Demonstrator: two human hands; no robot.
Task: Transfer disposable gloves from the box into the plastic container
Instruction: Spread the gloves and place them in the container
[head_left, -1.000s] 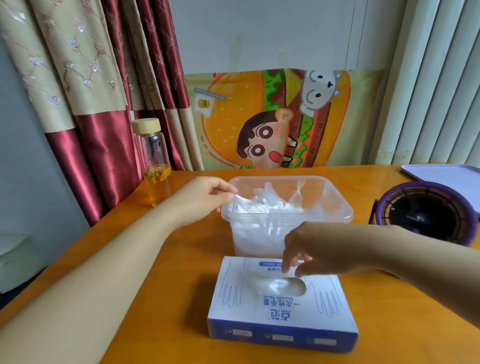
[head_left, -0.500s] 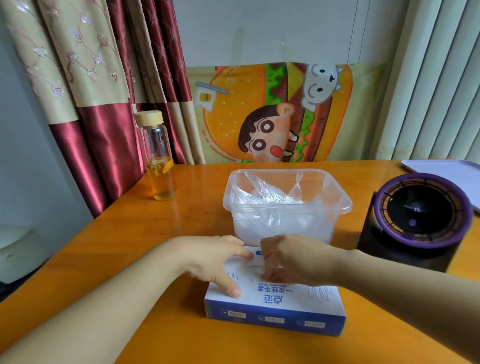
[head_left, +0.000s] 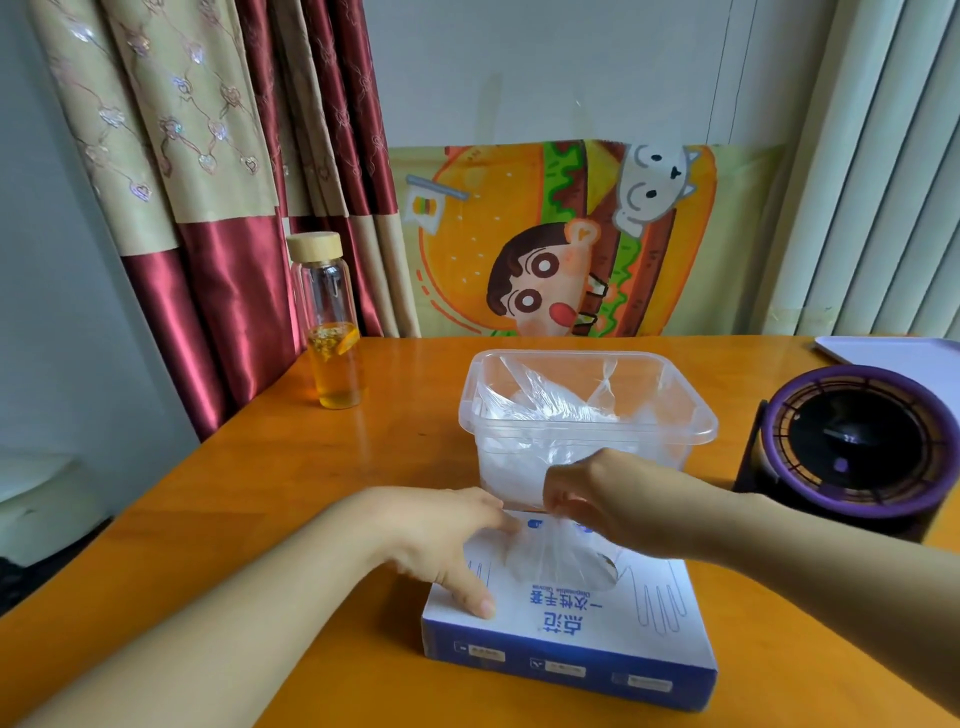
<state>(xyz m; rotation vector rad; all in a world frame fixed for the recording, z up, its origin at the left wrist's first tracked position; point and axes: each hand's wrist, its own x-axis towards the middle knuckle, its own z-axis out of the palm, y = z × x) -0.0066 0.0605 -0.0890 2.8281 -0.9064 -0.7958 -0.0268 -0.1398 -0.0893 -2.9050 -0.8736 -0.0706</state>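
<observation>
A blue and white glove box (head_left: 571, 631) lies flat on the orange table, near me. Behind it stands a clear plastic container (head_left: 696, 415) with several crumpled clear gloves (head_left: 545, 402) inside. My left hand (head_left: 441, 540) presses flat on the box's left top, fingers spread. Above the box's opening, my right hand (head_left: 613, 504) pinches a clear disposable glove (head_left: 563, 561), which hangs partly out of the opening.
A glass bottle (head_left: 332, 332) with yellow liquid and a wooden cap stands at the back left. A round black and purple device (head_left: 852, 447) sits right of the container. A white tray (head_left: 898, 353) lies at the far right. Curtains and a cartoon poster stand behind the table.
My left hand left the container's rim and came down onto the box. My right hand has lifted a little, drawing a glove up out of the opening.
</observation>
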